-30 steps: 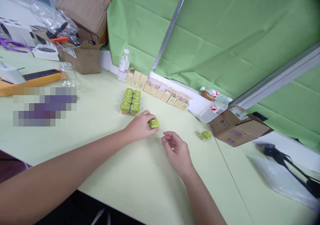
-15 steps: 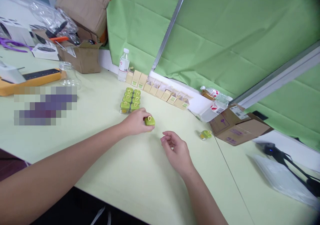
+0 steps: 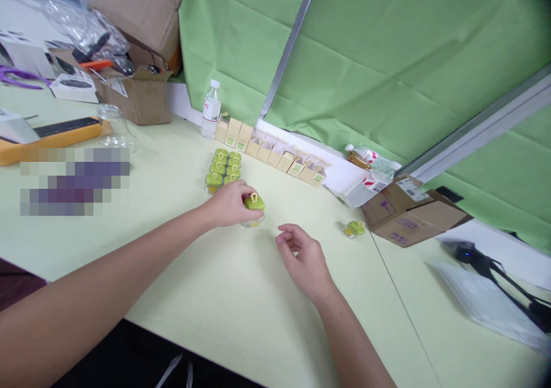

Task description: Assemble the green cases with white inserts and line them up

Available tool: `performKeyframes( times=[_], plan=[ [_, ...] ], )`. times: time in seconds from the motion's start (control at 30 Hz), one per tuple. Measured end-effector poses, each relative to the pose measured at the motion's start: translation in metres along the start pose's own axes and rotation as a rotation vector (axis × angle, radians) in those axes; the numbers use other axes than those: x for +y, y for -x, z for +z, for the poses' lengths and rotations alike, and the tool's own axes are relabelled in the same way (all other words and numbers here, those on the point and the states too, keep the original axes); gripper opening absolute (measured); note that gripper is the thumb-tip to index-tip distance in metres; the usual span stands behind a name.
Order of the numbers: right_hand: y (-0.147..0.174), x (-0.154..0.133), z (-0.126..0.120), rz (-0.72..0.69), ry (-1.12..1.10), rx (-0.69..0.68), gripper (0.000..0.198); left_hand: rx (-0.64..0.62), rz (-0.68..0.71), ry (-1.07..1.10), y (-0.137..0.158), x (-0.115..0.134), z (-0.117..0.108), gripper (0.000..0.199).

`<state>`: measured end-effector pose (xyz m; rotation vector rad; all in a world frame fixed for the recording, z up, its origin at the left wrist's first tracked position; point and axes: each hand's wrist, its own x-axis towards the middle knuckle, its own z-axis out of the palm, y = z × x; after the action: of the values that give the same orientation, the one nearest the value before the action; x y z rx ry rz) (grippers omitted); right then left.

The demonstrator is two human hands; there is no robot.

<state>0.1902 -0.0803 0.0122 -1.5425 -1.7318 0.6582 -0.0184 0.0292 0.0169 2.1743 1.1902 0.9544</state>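
Toward the table's (image 3: 241, 296) back edge, a jar (image 3: 255, 203) is being gripped by the left hand (image 3: 229, 204), the right hand (image 3: 303, 256) being held unclenched.

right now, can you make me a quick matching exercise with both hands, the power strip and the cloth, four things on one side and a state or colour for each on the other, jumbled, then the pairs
Column one
1. left hand
2. right hand
3. power strip
4. cloth

Column two
A. green, hanging at the back
B. fingers curled, holding nothing
C. gripping a green-lidded jar
D. orange-yellow and black

Right pairs: 1-C, 2-B, 3-D, 4-A
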Motion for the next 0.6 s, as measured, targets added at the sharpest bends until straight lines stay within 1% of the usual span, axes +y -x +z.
performKeyframes(
  times=[0.17, 0.4, 0.6],
  plan=[
    [-0.0002, -0.0003, -0.0003, -0.016, 0.005, 0.005, 0.021, -0.003, 0.018, -0.033, 0.0001, -0.0018, 0.0042, 0.024],
    [-0.0002, 0.0004, -0.0004, -0.005, 0.005, 0.007, 0.02, -0.01, 0.035, -0.05, 0.0001, -0.0032, 0.0058, 0.023],
    [-0.0005, -0.0003, -0.0003, -0.003, 0.01, -0.003, 0.019, 0.012, 0.016, -0.04, -0.001, -0.0007, 0.0075, 0.029]
  ],
)
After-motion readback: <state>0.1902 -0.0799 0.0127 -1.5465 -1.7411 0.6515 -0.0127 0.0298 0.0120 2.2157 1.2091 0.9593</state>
